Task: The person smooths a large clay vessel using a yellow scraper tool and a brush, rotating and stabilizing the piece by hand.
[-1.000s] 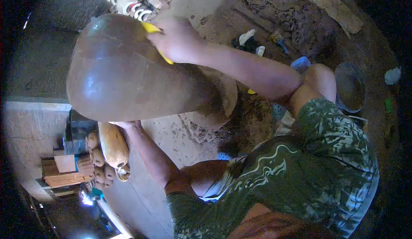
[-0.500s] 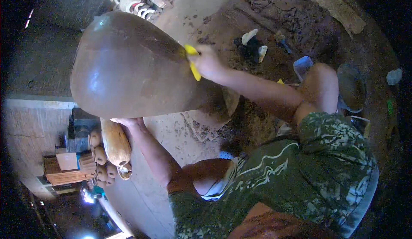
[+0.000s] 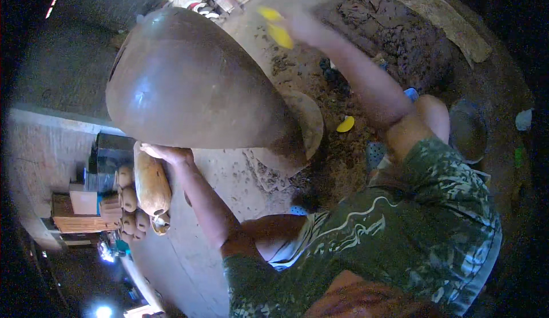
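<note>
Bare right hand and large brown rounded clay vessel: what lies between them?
The head view shows a curved yellow tool, held in the right hand, then a strip of grey floor before the vessel.

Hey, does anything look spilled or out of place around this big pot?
Brown crumbs litter the floor beside the big pot, and a yellow tool lies loose among them, which looks untidy rather than alarming.

Lg. pot (image 3: 197,86) is showing smooth, clay-like surf. w/ glossy spots; yellow tool (image 3: 280,34) is looking plastic; dk. heap (image 3: 392,38) is looking rough, matt; shirt (image 3: 349,241) is showing matt cloth.
</note>
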